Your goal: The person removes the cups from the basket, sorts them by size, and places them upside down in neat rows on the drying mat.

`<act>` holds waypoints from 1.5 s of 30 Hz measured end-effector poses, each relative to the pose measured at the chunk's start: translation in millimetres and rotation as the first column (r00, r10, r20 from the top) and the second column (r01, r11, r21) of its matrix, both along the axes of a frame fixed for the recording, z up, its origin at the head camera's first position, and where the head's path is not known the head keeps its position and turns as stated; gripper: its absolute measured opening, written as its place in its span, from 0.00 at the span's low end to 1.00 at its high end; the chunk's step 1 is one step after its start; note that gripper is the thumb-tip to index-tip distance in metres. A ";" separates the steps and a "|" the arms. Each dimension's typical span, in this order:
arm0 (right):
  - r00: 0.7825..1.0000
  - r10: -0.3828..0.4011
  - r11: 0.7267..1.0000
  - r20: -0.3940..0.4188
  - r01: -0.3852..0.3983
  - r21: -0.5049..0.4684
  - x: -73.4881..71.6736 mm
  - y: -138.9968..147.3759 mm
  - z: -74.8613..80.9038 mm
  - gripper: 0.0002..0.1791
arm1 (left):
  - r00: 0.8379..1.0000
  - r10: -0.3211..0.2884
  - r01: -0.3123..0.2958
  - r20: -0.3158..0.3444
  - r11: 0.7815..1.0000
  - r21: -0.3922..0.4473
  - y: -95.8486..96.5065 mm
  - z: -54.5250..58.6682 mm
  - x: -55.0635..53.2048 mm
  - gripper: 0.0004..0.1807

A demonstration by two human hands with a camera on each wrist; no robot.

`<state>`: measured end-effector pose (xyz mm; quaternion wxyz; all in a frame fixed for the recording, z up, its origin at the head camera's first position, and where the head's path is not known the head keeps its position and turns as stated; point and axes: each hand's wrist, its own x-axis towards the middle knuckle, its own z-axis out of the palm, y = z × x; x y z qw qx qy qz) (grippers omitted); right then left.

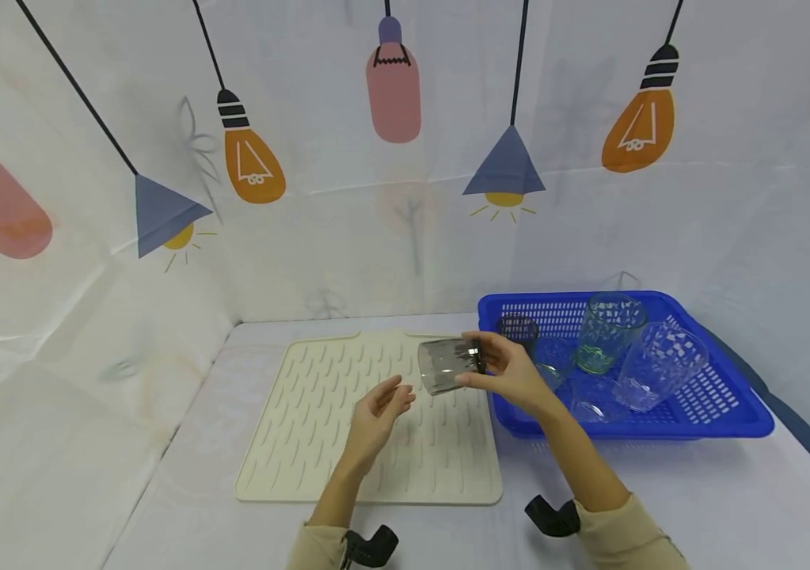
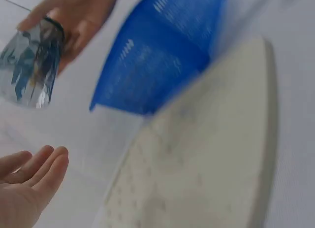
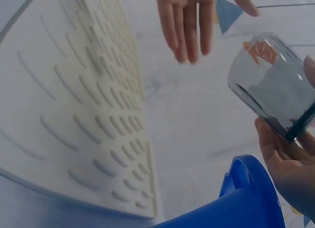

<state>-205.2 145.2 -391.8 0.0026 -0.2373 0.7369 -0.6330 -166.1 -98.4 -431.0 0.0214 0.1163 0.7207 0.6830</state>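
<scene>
A smoky grey drinking glass [image 1: 442,366] lies tilted on its side in the air above the cream drying mat [image 1: 290,467]. My right hand [image 1: 511,374] grips it round its dark base, thumb on one side and fingers on the other; the right wrist view shows the same glass [image 3: 275,80] with its mouth toward the left hand. My left hand [image 1: 376,419] hovers over the mat, just left of the glass, its fingers loosely extended and apart from it. In the left wrist view the left hand [image 2: 32,186] holds nothing.
A blue plastic basket [image 1: 661,431] stands right of the mat. Inside it are a green-tinted glass [image 1: 607,332], a clear glass [image 1: 661,364], a dark glass [image 1: 517,328] and other clear glassware. A white curtain with printed lamps [image 1: 397,237] hangs behind the table.
</scene>
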 end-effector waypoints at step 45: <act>0.988 -0.055 0.822 -0.143 0.126 0.555 -121.2 -17.4 33.7 0.39 | 0.912 0.254 -0.409 -0.324 0.641 -0.649 -196.0 -75.4 65.0 0.56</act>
